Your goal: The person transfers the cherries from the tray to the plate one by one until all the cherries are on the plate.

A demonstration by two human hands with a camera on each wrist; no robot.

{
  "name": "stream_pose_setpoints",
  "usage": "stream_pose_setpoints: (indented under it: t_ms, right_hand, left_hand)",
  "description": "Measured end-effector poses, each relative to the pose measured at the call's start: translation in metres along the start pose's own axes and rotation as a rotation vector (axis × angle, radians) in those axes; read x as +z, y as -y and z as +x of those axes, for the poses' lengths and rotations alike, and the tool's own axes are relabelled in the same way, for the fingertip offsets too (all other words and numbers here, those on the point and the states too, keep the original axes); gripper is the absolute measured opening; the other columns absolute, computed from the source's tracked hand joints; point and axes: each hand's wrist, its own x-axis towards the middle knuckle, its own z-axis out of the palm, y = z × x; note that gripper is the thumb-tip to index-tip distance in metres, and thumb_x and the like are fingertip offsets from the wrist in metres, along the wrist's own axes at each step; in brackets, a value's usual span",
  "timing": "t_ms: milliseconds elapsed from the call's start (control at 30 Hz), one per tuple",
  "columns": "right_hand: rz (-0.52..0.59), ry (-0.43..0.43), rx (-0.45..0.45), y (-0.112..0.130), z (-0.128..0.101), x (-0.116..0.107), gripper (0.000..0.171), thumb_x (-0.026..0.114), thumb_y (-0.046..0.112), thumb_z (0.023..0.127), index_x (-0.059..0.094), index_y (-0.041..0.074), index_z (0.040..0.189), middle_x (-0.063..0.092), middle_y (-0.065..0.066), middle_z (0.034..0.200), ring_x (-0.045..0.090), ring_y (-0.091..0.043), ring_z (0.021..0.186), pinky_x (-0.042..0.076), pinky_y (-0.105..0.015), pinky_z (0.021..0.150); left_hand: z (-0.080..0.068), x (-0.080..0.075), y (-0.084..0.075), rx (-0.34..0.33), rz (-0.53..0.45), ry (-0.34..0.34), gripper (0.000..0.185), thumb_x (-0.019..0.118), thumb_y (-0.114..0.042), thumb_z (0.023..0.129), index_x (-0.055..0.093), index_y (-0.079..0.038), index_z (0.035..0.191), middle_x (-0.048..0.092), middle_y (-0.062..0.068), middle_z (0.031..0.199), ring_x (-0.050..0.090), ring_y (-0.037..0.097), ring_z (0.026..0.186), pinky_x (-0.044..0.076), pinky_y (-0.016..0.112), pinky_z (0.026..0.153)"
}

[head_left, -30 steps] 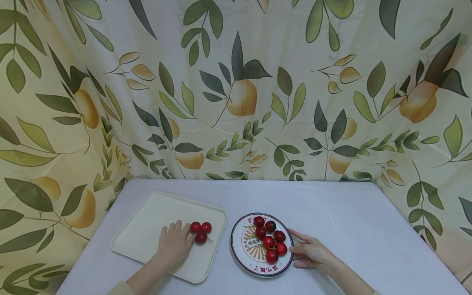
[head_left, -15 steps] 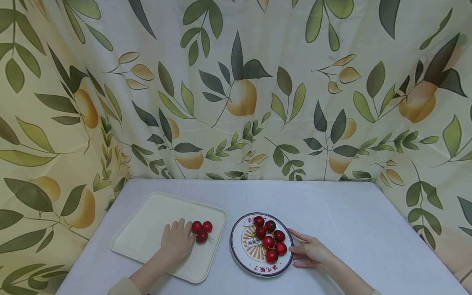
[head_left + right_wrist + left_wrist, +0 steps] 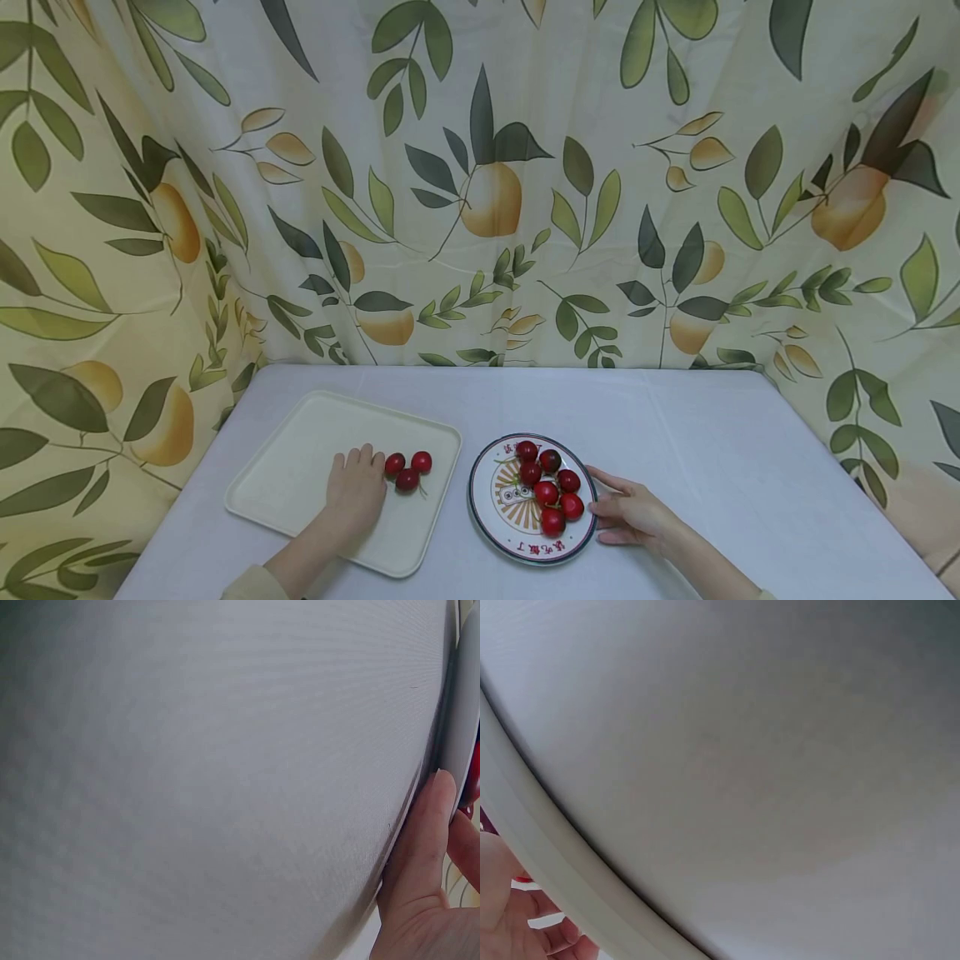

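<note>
Three red cherries [image 3: 407, 480] with stems lie together toward the right side of a cream rectangular tray [image 3: 307, 442]. My left hand [image 3: 356, 492] is low over the tray, its fingers loosely bent right beside the left cherry; its fingertips are partly hidden in the head view. In the left wrist view the tray rim [image 3: 551, 832] crosses in front of the left hand [image 3: 525, 922]. Several more cherries [image 3: 546, 493] sit on a round white plate [image 3: 487, 517] with a dark blue rim. My right hand [image 3: 632, 512] grips that plate's right edge between thumb and fingers.
Both the tray and the plate stand on a table with a white cloth [image 3: 720, 450], the plate a little to the tray's right. A curtain [image 3: 525, 275] printed with fruit and leaves hangs behind the table and along its sides.
My left hand has shifted slightly, and its fingers have drawn back to the left. The left and lower cherries have moved slightly left, away from the third. Right hand and plate are unmoved.
</note>
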Motion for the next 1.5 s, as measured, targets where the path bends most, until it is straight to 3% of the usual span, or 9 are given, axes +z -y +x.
stream_pose_setpoints:
  t_ms: [300, 933, 1033, 1200, 1500]
  right_hand:
    - [0.001, -0.017, 0.005, 0.001, 0.0, 0.001, 0.067, 0.063, 0.002, 0.081, 0.034, 0.01, 0.14, 0.057, -0.01, 0.082, 0.063, -0.018, 0.063, 0.054, -0.034, 0.06]
    - [-0.004, 0.004, -0.001, 0.001, -0.001, 0.0, 0.068, 0.063, 0.003, 0.081, 0.032, 0.009, 0.141, 0.061, -0.01, 0.084, 0.064, -0.018, 0.064, 0.054, -0.034, 0.061]
    - [-0.003, -0.006, 0.003, 0.001, -0.001, 0.001, 0.068, 0.064, 0.003, 0.081, 0.033, 0.01, 0.141, 0.06, -0.01, 0.084, 0.063, -0.019, 0.063, 0.054, -0.034, 0.06]
    - [-0.007, -0.031, 0.014, 0.001, -0.001, 0.001, 0.067, 0.064, 0.003, 0.08, 0.035, 0.011, 0.14, 0.059, -0.011, 0.084, 0.063, -0.019, 0.062, 0.054, -0.034, 0.06]
    - [-0.01, -0.052, 0.022, 0.001, 0.001, 0.002, 0.066, 0.065, 0.003, 0.08, 0.038, 0.012, 0.139, 0.06, -0.012, 0.087, 0.063, -0.02, 0.064, 0.054, -0.035, 0.061]
  left_hand:
    - [0.0, 0.006, 0.006, 0.022, -0.001, 0.021, 0.027, 0.066, -0.01, 0.077, 0.054, -0.007, 0.1, 0.039, 0.007, 0.083, 0.036, 0.021, 0.074, 0.032, 0.036, 0.069]
    - [0.002, 0.009, 0.01, -0.01, -0.176, 0.07, 0.027, 0.06, -0.007, 0.082, 0.058, -0.007, 0.109, 0.043, 0.007, 0.084, 0.038, 0.021, 0.075, 0.035, 0.038, 0.071]
    - [0.003, 0.01, 0.011, 0.015, -0.158, 0.027, 0.025, 0.06, -0.006, 0.081, 0.057, -0.006, 0.106, 0.043, 0.007, 0.084, 0.039, 0.022, 0.075, 0.036, 0.039, 0.073]
    - [0.008, 0.007, 0.011, 0.072, -0.094, -0.111, 0.025, 0.065, -0.005, 0.077, 0.056, -0.008, 0.1, 0.042, 0.005, 0.083, 0.041, 0.022, 0.077, 0.037, 0.04, 0.076]
    - [0.027, -0.016, -0.002, 0.151, 0.046, -0.24, 0.03, 0.068, -0.006, 0.074, 0.055, -0.012, 0.101, 0.045, 0.007, 0.091, 0.046, 0.023, 0.086, 0.037, 0.04, 0.082]
